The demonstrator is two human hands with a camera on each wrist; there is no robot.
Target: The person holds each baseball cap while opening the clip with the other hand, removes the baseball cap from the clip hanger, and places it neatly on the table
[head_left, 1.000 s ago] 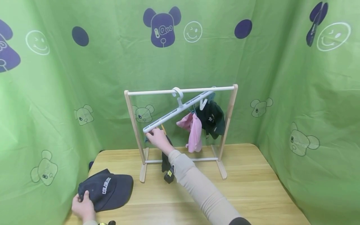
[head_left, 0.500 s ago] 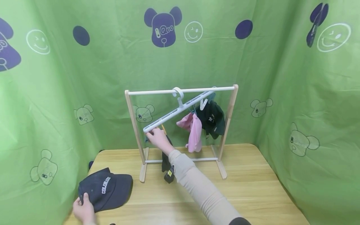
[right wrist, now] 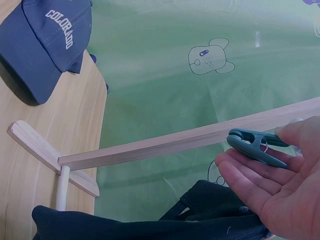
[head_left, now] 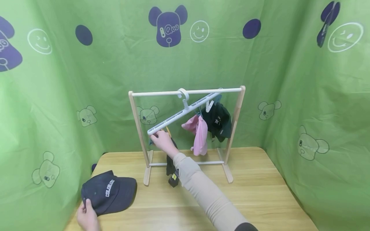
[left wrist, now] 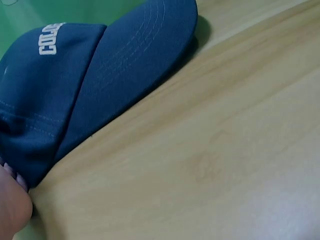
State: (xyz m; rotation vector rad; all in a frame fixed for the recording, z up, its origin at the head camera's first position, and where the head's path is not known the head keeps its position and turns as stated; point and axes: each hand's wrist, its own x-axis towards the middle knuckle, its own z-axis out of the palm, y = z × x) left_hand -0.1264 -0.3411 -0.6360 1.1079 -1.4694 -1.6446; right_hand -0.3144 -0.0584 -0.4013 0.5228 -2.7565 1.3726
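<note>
A navy baseball cap (head_left: 99, 190) lettered COLORADO rests on the table at the left. My left hand (head_left: 87, 218) pinches its rear edge, thumb on top; only part of that hand shows in the left wrist view. At the low left end of a tilted pale-blue hanger (head_left: 173, 119) is my right hand (head_left: 163, 141). Between its thumb and fingers it holds a teal clothes peg (right wrist: 257, 146), seen closely in the right wrist view. Just beside that hand hangs a dark cap (right wrist: 205, 200), mostly hidden behind the forearm in the head view.
A wooden rack (head_left: 136, 125) carries the hanger on its white top bar (head_left: 156, 93). Pink cloth (head_left: 199, 134) and a dark green cap (head_left: 218, 123) hang towards the right, near a white peg (head_left: 209, 106). Green curtain (head_left: 115, 64) surrounds the wooden table (head_left: 254, 192).
The left hand has shifted slightly at the rear edge of the navy cap, its thumb a little lower. The right hand stays at the hanger's low end. The head view has moved slightly.
</note>
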